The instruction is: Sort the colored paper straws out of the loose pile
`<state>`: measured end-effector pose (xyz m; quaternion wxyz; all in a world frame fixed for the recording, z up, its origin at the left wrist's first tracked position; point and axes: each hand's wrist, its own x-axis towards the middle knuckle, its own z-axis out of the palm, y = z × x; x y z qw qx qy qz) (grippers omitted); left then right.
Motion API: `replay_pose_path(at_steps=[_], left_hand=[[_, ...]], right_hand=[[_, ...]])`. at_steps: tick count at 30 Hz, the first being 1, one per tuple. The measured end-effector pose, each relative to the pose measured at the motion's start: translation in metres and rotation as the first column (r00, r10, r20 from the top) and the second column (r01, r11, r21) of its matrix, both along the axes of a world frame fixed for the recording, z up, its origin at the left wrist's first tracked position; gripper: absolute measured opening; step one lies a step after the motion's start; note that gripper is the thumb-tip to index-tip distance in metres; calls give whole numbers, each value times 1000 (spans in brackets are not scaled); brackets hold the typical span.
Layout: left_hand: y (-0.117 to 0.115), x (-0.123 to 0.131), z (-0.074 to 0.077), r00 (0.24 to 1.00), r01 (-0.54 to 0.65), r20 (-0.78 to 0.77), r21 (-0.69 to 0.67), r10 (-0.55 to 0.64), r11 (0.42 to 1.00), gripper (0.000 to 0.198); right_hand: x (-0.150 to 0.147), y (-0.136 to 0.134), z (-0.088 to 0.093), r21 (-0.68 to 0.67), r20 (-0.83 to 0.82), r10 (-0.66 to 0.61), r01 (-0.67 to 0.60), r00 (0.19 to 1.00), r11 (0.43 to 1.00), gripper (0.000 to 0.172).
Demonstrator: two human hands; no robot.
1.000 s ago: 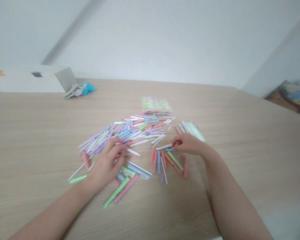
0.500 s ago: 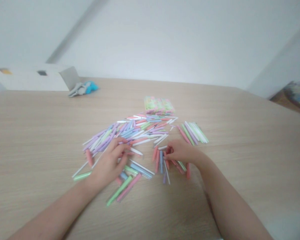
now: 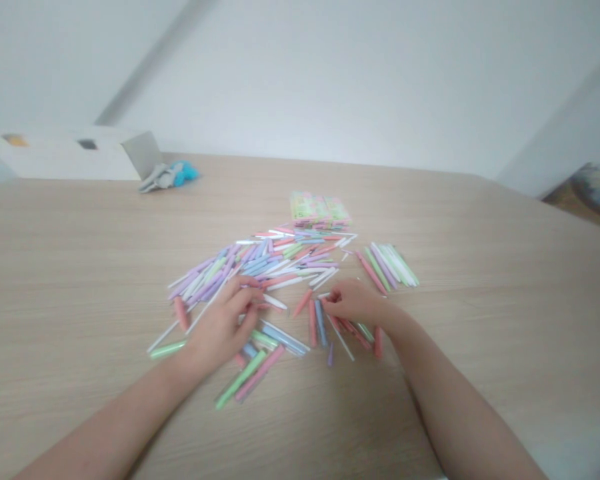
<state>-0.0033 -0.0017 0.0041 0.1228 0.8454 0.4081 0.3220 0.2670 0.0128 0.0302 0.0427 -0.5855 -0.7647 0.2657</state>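
Note:
My left hand (image 3: 225, 317) rests low over the near side of a loose pile of pastel sticks (image 3: 260, 260). Its fingers are bent and apart from the thumb, and I make out nothing held in them. My right hand (image 3: 353, 303) is pinched at the top of a smaller group of sticks. A blue stick (image 3: 321, 323), a red stick (image 3: 313, 323) and a thin white stick (image 3: 343, 341) lie by its fingertips; what the pinch holds is hidden. Below my left hand lie a green stick (image 3: 240, 380) and a pink stick (image 3: 260, 375).
Behind the pile stands a stack of printed green-and-pink packs (image 3: 320, 210). A neat row of sticks (image 3: 390, 267) lies to the right. At the far left of the wooden table (image 3: 480, 267) are a white box (image 3: 65, 160) and a crumpled grey-and-blue cloth-like item (image 3: 170, 176).
By my right hand, a short red stick and the thin white stick have turned to new angles, and the blue one tilts differently. My right fingertips have shifted slightly left; my left hand has barely moved.

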Motion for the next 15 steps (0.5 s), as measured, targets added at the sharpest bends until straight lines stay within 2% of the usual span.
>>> replay_pose_path(at_steps=[2, 4, 6, 8, 9, 11, 15], left_hand=[[0, 1, 1, 1000, 15, 7, 0, -15, 1000, 20], [-1, 2, 2, 999, 37, 18, -6, -37, 999, 19], [-2, 2, 2, 998, 67, 25, -25, -66, 997, 19], [-4, 3, 2, 995, 96, 26, -54, -95, 994, 19], [-5, 3, 1, 994, 110, 28, -67, -108, 992, 21], [-8, 4, 0, 989, 144, 35, -75, -142, 987, 27], [-14, 5, 1, 971, 236, 57, -76, -232, 969, 43]], right_hand=[[0, -1, 4, -60, -126, -20, 12, 992, 998, 33], [-2, -3, 8, -175, -348, -57, -5, 936, 985, 28], [-7, -6, 11, -307, -566, -113, -82, 817, 948, 25], [-13, -10, 13, -374, -705, -156, -177, 692, 910, 24], [-16, -12, 14, -386, -745, -169, -211, 645, 898, 23], [-20, -15, 14, -389, -779, -173, -249, 602, 887, 21], [-29, -21, 14, -372, -781, -138, -276, 610, 886, 15]])
